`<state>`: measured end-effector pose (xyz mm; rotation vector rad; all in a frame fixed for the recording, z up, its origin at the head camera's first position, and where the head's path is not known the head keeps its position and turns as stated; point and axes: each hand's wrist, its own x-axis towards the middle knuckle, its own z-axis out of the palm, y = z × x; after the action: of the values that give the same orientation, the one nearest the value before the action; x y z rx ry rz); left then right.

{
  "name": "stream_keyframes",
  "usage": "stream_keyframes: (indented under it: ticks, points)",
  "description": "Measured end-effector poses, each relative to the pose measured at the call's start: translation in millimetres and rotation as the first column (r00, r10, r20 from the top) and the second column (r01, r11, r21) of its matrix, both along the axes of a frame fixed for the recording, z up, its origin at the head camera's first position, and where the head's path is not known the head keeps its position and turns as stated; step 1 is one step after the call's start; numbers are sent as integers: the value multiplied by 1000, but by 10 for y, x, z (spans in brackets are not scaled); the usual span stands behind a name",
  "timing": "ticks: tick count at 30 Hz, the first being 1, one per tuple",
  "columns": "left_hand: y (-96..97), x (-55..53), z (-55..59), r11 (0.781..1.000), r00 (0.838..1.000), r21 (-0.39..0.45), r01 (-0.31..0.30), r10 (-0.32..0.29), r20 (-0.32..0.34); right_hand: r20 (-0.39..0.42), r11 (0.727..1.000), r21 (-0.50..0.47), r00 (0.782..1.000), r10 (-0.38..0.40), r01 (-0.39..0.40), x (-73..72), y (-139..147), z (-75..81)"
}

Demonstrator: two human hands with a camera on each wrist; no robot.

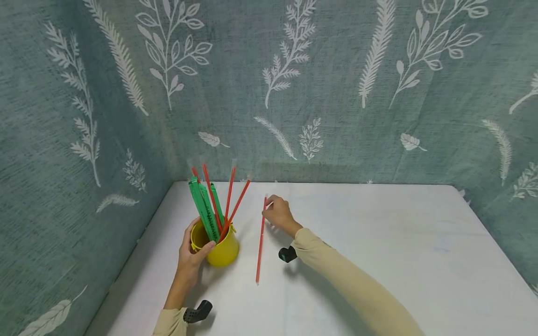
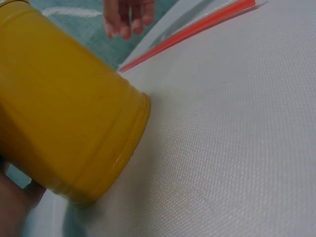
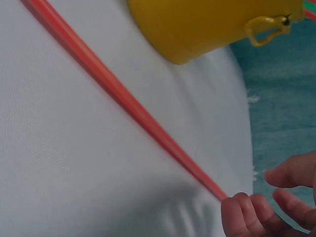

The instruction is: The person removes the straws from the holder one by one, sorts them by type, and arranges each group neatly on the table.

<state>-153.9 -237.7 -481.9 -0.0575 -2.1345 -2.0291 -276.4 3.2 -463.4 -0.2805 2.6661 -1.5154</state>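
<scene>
My left hand (image 1: 190,256) grips the small yellow bucket (image 1: 223,252), thumb on the near rim and fingers round its left side. Thin red sticks (image 1: 230,191) and several long green packets with dark print (image 1: 204,210) lean out of its top. To the right, a long red stick (image 1: 260,247) in a clear wrapper lies on the table. My right hand (image 1: 279,213) is at its far end. In the right wrist view, the thumb stands apart from the fingers (image 3: 251,215), which are beside the stick's tip; whether they touch it is unclear.
The table has a white cover (image 1: 378,252). Behind it and at the left hangs a grey-green cloth (image 1: 235,93) with white leaf patterns. A small loop handle (image 3: 266,30) sits on the bucket's side. Black wrist cameras (image 1: 287,254) hang by both sleeves.
</scene>
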Motion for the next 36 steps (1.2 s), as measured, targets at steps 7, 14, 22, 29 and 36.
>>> stream_keyframes:
  ticks: [7,14,22,29,36]
  points:
    - [7,4,6,1000,1000,-20,-6,6,16,-74,999,6,996,50,-49,55,89,206]
    - [-36,14,11,999,1000,-33,-9,9,12,-129,997,-6,989,75,-76,111,107,332]
    - [15,-19,-22,1000,1000,-26,4,-4,9,-119,996,-72,992,37,-46,122,203,371]
    - [28,-14,-23,1000,1000,-22,5,-4,5,-148,987,-147,988,35,-57,160,179,441]
    - [17,3,-6,1000,1000,-11,-2,2,8,-147,977,-181,986,85,-111,252,91,535]
